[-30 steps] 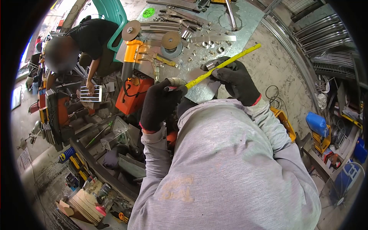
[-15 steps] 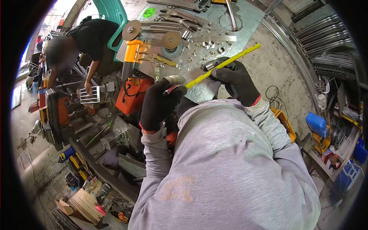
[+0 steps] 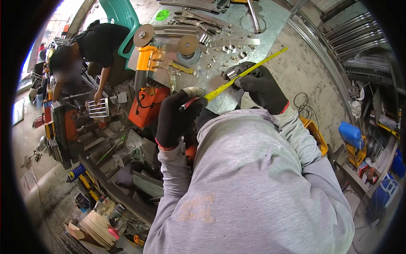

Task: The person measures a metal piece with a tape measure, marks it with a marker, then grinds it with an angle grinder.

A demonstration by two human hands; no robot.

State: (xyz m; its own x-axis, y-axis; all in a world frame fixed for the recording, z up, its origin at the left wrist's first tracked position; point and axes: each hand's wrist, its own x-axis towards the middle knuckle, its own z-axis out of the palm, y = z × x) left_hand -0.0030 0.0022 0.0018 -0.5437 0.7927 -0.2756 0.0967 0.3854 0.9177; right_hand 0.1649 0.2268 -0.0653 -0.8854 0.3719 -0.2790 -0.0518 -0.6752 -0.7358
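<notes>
A yellow tape measure blade (image 3: pixel 258 64) runs from my left hand past my right, its far end sticking out up and to the right. My gloved left hand (image 3: pixel 174 116) is closed on the near end of the blade, with a red-and-white marker (image 3: pixel 187 103) also in its fingers. Any tape case is hidden. In my gloved right hand (image 3: pixel 267 89) are the blade and a short shiny metal tube (image 3: pixel 231 74), held side by side. Both hands are above the near edge of a metal worktable (image 3: pixel 220 103).
On the table lie an angle grinder (image 3: pixel 145 59), abrasive discs (image 3: pixel 187 45), locking pliers (image 3: pixel 173 63), metal strips and several small rings. An orange-red case (image 3: pixel 146 106) stands left. Another person (image 3: pixel 101 46) bends beside a green chair (image 3: pixel 131 25), a hand on a slatted metal piece (image 3: pixel 99 109).
The blade has turned slightly, showing more of its marked face near my left hand. My hands have barely moved. The co-worker's slatted piece shifts slightly.
</notes>
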